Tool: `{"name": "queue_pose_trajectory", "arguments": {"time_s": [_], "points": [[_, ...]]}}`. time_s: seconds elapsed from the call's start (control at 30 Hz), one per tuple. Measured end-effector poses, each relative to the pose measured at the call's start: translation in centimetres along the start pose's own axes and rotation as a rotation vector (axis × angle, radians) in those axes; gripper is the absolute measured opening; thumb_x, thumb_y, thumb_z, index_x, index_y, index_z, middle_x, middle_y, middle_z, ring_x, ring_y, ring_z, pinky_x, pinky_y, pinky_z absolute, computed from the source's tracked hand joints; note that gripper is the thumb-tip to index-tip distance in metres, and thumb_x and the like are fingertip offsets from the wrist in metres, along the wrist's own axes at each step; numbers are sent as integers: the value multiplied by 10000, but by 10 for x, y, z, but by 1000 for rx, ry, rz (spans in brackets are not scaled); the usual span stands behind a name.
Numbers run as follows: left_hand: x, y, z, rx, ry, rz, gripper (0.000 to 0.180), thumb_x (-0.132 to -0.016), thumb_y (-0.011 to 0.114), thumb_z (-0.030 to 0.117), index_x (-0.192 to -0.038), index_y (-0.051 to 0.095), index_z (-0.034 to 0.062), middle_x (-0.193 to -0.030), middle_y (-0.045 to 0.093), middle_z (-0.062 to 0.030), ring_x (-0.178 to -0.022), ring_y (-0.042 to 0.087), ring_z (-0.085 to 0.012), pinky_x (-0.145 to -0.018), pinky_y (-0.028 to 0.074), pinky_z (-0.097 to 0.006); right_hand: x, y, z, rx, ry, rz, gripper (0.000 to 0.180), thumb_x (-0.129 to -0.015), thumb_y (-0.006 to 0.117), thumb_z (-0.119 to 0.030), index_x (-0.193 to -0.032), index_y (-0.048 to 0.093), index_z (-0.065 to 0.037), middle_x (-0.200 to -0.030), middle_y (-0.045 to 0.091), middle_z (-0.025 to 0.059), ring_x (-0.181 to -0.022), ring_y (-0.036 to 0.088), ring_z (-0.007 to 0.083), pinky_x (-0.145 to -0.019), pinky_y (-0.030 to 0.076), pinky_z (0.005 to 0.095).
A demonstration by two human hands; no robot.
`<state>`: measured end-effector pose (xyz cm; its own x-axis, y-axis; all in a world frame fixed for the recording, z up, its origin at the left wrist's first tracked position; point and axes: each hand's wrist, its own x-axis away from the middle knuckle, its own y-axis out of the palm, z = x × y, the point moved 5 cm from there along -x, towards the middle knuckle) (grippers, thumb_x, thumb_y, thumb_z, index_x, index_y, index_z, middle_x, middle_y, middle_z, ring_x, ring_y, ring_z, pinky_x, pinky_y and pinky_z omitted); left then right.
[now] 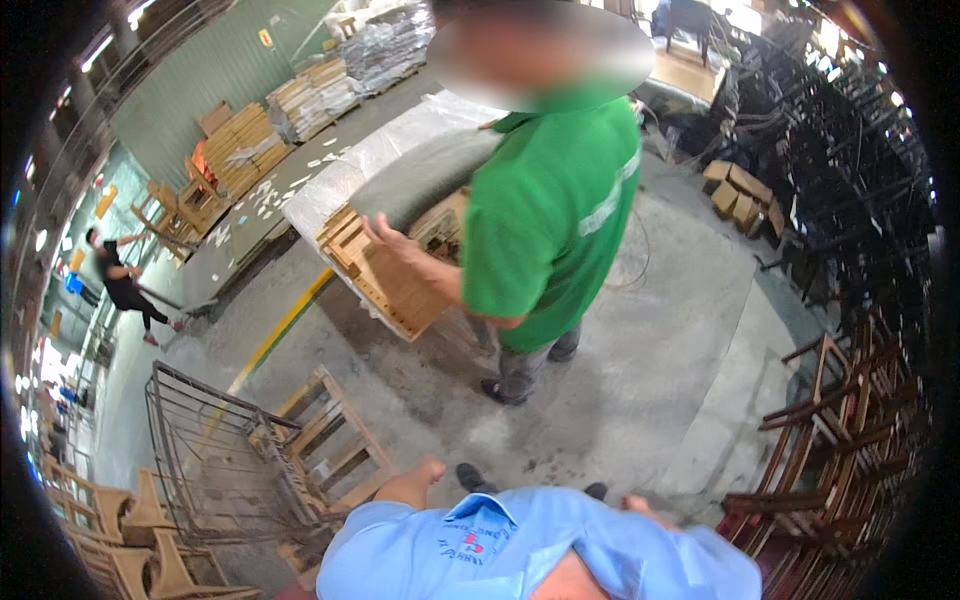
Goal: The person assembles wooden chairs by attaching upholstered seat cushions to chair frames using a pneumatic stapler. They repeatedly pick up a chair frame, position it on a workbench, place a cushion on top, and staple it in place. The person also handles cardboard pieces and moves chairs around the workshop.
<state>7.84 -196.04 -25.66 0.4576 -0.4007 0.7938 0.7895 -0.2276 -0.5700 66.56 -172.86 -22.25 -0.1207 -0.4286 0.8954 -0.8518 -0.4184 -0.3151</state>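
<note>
My left hand (431,471) hangs low in front of my blue shirt, close to a pale slatted wooden frame (335,440). Its fingers are too small and smeared to make out, and I see no object in it. On the other side my right hand (638,507) shows only in part past the shirt, above the concrete floor, its fingers unclear. Ahead, a co-worker in a green shirt (550,210) stands at a work table, one hand (388,238) spread beside a grey padded roll (415,185). Light wooden pieces (385,285) sit at the table's near end.
A metal wire cart (205,450) stands at left, with pale wooden chair parts (130,530) below it. Dark wooden frames (830,430) are piled at right, cardboard boxes (742,195) beyond. A person in black (118,280) is at far left. Stacked boards (235,150) line the back.
</note>
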Motion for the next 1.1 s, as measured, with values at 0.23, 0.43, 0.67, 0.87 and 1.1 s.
{"name": "queue_pose_trajectory", "arguments": {"time_s": [0.23, 0.43, 0.67, 0.87, 1.1], "points": [[59, 75, 260, -154, 552, 74, 317, -855, 580, 269, -968, 766, 39, -1070, 724, -229, -998, 696, -405, -876, 549, -505, 2, -92, 53, -466, 12, -73, 504, -994, 570, -359, -1343, 498, -4, -1113, 649, 206, -884, 671, 373, -764, 583, 546], [170, 127, 519, -33, 989, -97, 297, -851, 671, 284, -1002, 749, 41, -1023, 741, -207, -985, 710, -351, -858, 554, -463, -33, -191, 28, -590, -46, -33, 492, -1022, 535, -362, -1365, 457, -18, -1194, 621, 201, -973, 660, 378, -770, 582, 542], [81, 108, 594, -232, 829, 7, 340, -872, 674, 328, -993, 758, 21, -986, 732, -236, -986, 701, -409, -874, 545, -502, -65, -256, -94, -730, -224, -106, 466, -1013, 550, -362, -1296, 451, -6, -1319, 573, 253, -1067, 646, 430, -855, 577, 580], [-27, 31, 573, -191, 387, 191, 335, -826, 726, 235, -1090, 753, 31, -1185, 701, -245, -1120, 675, -415, -947, 549, -503, -126, -320, -100, -588, -32, 91, 385, -1015, 521, -304, -1248, 571, -3, -1044, 642, 188, -896, 671, 351, -679, 585, 469], [-104, -58, 686, -100, 344, 172, 446, -813, 825, 349, -1077, 740, 0, -1174, 710, -232, -1124, 673, -412, -953, 540, -493, -164, -334, -219, -387, 24, 36, 371, -1001, 528, -298, -1217, 572, 1, -970, 633, 177, -834, 661, 344, -657, 577, 480]]}}
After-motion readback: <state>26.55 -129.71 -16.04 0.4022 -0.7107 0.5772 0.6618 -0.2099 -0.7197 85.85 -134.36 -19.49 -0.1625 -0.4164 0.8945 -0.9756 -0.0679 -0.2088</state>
